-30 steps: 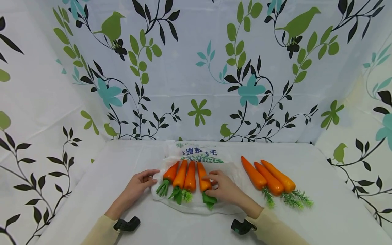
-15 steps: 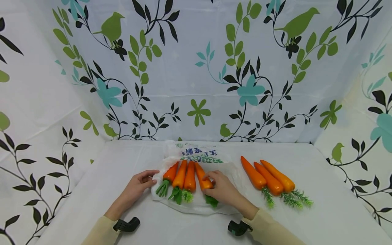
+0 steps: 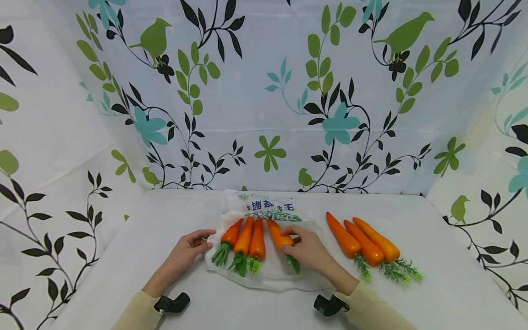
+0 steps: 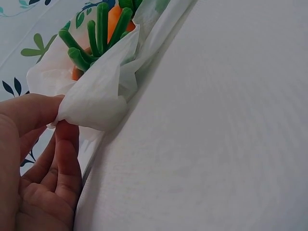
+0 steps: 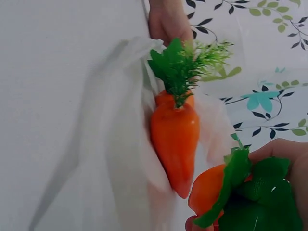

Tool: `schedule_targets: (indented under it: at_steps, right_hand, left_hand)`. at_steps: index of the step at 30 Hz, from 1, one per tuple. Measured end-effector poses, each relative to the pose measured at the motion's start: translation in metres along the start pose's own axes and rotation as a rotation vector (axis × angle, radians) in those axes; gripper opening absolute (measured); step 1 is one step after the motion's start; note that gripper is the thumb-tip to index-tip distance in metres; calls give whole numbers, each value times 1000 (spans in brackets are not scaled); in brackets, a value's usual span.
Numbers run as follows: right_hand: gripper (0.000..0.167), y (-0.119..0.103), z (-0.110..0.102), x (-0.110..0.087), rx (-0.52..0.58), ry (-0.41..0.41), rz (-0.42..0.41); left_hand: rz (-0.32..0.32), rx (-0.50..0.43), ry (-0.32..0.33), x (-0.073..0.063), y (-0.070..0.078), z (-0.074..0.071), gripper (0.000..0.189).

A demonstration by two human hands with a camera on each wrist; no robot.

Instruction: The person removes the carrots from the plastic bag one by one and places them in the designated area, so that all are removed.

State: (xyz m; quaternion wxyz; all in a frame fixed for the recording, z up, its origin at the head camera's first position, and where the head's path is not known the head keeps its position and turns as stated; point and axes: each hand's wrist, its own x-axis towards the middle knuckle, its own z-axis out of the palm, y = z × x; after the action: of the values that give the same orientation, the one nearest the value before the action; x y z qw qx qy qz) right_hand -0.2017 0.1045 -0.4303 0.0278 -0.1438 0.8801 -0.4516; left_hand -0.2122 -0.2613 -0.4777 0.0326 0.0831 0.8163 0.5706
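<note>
A white plastic bag (image 3: 268, 278) with blue and green print lies flat at the middle of the table. Three orange carrots (image 3: 243, 238) with green tops lie side by side on its left part. My left hand (image 3: 187, 252) pinches the bag's left edge between thumb and fingers, as the left wrist view shows the gathered plastic (image 4: 94, 98). My right hand (image 3: 307, 247) grips a fourth carrot (image 3: 275, 233) near its leafy end, tilted over the bag's right part. In the right wrist view, its broad green leaves (image 5: 260, 197) cover part of that hand.
To the right of the bag, three more carrots (image 3: 365, 240) with feathery tops lie on the white table (image 3: 433, 256). A patterned cloth (image 3: 247, 91) with birds and leaves hangs behind the table.
The carrot in my right hand has shifted right, away from the other three, with its leafy end swung rightward. My left hand has stayed at the bag's edge.
</note>
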Motion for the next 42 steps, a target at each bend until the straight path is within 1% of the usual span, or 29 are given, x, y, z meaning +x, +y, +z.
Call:
schedule_targets:
  at_steps: [5, 8, 13, 16, 20, 25, 29, 33, 40, 42]
  right_hand:
    - [26, 1, -10, -5, 36, 10, 10]
    - [24, 2, -17, -10, 37, 15, 17]
    - [21, 2, -30, -18, 31, 12, 30]
    - [21, 3, -41, -24, 37, 8, 42]
    - [23, 8, -57, -33, 59, -17, 40]
    - [25, 16, -77, -46, 96, -55, 14]
    - [27, 23, -94, -57, 93, -56, 9]
    - [28, 31, -110, -69, 74, -37, 15]
    - [31, 48, -133, -96, 43, 27, 55]
    - [31, 54, -140, -104, 29, 37, 53]
  left_hand:
    - [-13, 0, 2, 1, -1, 0, 38]
    - [3, 11, -12, 0, -1, 0, 39]
    - [16, 29, -11, 1, -2, 1, 39]
    - [10, 40, -5, 1, -2, 1, 38]
    - [6, 45, -2, 2, -1, 1, 38]
    - [7, 48, 9, 1, -1, 0, 38]
    - [-2, 34, 4, 2, -1, 0, 39]
    - [-7, 20, 4, 2, 0, 1, 39]
    - [-5, 9, 0, 0, 1, 1, 39]
    - [-7, 6, 0, 0, 1, 1, 40]
